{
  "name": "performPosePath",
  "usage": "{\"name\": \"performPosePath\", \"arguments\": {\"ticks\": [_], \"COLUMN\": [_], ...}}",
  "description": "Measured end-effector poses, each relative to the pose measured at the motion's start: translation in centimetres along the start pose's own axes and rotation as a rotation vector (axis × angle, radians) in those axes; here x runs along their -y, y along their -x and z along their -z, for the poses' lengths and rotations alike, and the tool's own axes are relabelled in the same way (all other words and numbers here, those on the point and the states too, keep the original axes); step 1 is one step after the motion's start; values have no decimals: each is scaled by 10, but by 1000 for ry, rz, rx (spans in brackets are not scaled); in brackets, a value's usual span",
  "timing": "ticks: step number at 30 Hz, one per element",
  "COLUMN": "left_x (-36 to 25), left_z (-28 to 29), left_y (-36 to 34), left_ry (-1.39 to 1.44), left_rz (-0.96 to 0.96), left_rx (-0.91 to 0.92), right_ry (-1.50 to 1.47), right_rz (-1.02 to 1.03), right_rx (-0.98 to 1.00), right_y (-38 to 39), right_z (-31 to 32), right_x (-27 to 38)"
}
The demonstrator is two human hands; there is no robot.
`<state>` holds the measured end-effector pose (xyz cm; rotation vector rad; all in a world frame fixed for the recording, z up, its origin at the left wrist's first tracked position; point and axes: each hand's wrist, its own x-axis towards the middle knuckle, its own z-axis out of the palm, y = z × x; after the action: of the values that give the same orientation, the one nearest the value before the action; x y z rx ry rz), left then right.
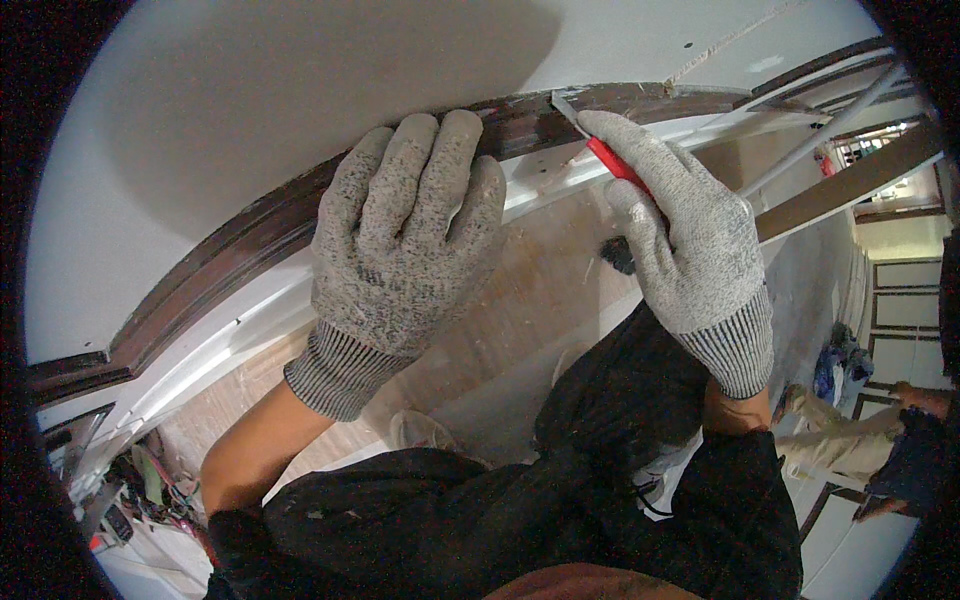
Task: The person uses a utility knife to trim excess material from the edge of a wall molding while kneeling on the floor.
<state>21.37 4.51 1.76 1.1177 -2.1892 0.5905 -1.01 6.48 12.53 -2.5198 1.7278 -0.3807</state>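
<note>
While inside grey glove (730,335), right hand (690,225) around red-handled blade (612,160)

Streaked brownish flooring (540,285) spreads below, and a pale wall (908,308) with dark framing stands far right.

Your left hand (405,225): knit cloth glove, matt, flecked, rough; ribbed cuff. Your right hand (695,225): similar knit. Your tool (617,166): smooth red handle, plastic by its look; metal-looking blade (570,113). Moulding (525,135) before you: wood-like, dull sheen, scuffed along its edge. Panel (300,80): smooth, matt. White strip (215,345): glossier. Your trousers (400,520): matt cloth.
</note>
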Motion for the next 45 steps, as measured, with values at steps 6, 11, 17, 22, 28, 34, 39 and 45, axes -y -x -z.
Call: {"name": "performPosePath", "arguments": {"ticks": [6,11,17,22,28,34,39,45], "left_x": [-1,-2,-1,-2,-3,-2,-2,-5], "left_z": [4,4,1,-1,-1,0,2,3], "left_y": [-1,-1,3,3,1,2,0,1], "left_ry": [15,-11,32,35,25,19,27,1], "left_rz": [21,13,29,31,34,28,28,46], "left_rx": [21,29,-5,-28,-13,-7,6,8], "right_ry": [16,21,58,94,19,17,62,35], "right_rz": [-16,1,13,41,69,-36,-24,-26], "right_rx": [-8,-17,-51,-80,-107,-50,-70,-74], "right_y": [2,4,3,4,2,1,3,3], "right_z": [-2,0,-6,-8,-8,-3,-5,-3], "right_x": [-1,0,0,-5,-9,-7,-13,-15]}}
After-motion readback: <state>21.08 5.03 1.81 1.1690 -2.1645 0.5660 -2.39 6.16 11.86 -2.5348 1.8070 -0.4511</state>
